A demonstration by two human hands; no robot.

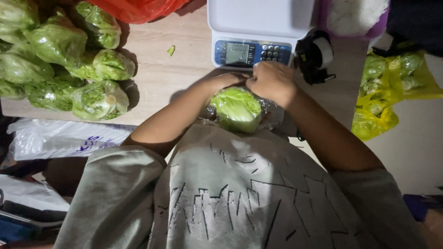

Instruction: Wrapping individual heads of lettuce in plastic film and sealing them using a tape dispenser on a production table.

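Observation:
A head of green lettuce (236,109) in a clear plastic bag lies on the wooden table (161,74), close against my grey shirt. My left hand (224,82) and my right hand (271,80) meet above it, both with fingers closed on the gathered top of the bag. They sit just in front of a white digital scale (258,27) whose pan is bare. A black tape dispenser (316,55) with a white roll stands right of my right hand.
Several bagged lettuces (64,60) are piled at the table's left. An orange plastic bag (138,9) lies at the top. A yellow bag of greens (387,87) hangs at the right. White plastic bags (60,138) lie below the table's left edge.

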